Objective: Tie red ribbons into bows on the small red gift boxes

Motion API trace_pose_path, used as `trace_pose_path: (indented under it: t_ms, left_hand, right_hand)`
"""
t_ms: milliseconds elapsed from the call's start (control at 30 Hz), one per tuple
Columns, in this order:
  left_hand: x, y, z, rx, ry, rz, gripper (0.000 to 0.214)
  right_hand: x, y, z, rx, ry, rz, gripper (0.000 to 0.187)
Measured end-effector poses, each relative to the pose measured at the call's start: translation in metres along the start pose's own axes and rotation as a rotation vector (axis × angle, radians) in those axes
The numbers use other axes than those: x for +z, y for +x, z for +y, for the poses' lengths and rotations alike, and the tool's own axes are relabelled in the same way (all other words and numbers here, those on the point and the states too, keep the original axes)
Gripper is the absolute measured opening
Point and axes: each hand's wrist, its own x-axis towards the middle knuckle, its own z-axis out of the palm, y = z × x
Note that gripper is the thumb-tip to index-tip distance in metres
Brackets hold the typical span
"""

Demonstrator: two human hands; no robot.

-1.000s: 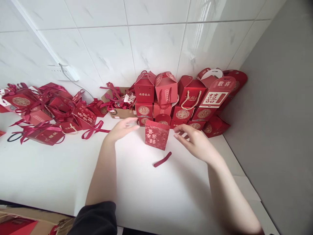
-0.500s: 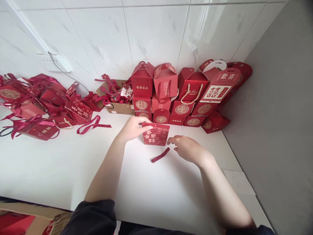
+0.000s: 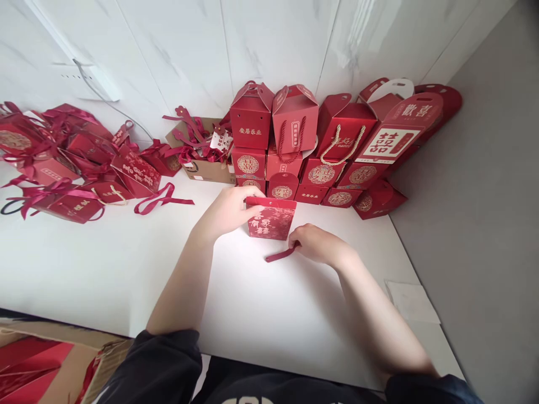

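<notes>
My left hand (image 3: 229,211) grips the upper left corner of a red gift box (image 3: 273,221) with white lettering, thumb on its front face. The box stands upright on the white table, a small hole near its top edge. At the box's lower right, my right hand (image 3: 315,242) pinches one end of a dark red strap (image 3: 280,256). The strap's other end, with a small hole in it, points left, just in front of the box. My right fingertips are partly hidden behind the hand.
Stacked red gift boxes (image 3: 248,164) line the tiled wall. A cardboard box (image 3: 210,170) of ribbons and tags stands left of them. More boxes with bows (image 3: 76,207) pile up at far left, near a loose ribbon (image 3: 158,202). A grey panel (image 3: 475,185) bounds the right side.
My right hand has closed on the end of the strap, which lay loose on the table before. My left hand keeps its grip on the box. The view has shifted slightly.
</notes>
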Motion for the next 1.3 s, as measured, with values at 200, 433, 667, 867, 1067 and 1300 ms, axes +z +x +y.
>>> trace_pose_path:
  t_ms: [200, 433, 667, 867, 1067, 1300]
  left_hand:
    - [-0.001, -0.006, 0.018, 0.169, -0.073, 0.171, 0.021]
    - [-0.010, -0.019, 0.035, 0.130, -0.342, 0.149, 0.032]
    - [0.008, -0.013, 0.033, 0.049, -0.829, -0.162, 0.053]
    - [0.026, -0.010, 0.038, 0.104, -1.121, -0.097, 0.038]
    - [0.019, -0.014, 0.036, 0.125, -1.128, -0.096, 0.033]
    - [0.014, -0.026, 0.053, 0.062, -0.827, -0.247, 0.020]
  right_hand:
    - [-0.019, -0.027, -0.001, -0.199, 0.148, 0.164, 0.023]
    - [-0.046, -0.068, -0.003, -0.293, 0.373, 0.725, 0.017]
    - [-0.040, -0.073, -0.012, -0.293, 0.610, 1.119, 0.012]
    - [-0.041, -0.074, -0.015, -0.429, 0.380, 1.043, 0.010]
    - [-0.045, -0.076, -0.013, -0.458, 0.295, 0.779, 0.011]
    - [-0.043, -0.071, -0.023, -0.518, 0.390, 0.809, 0.009]
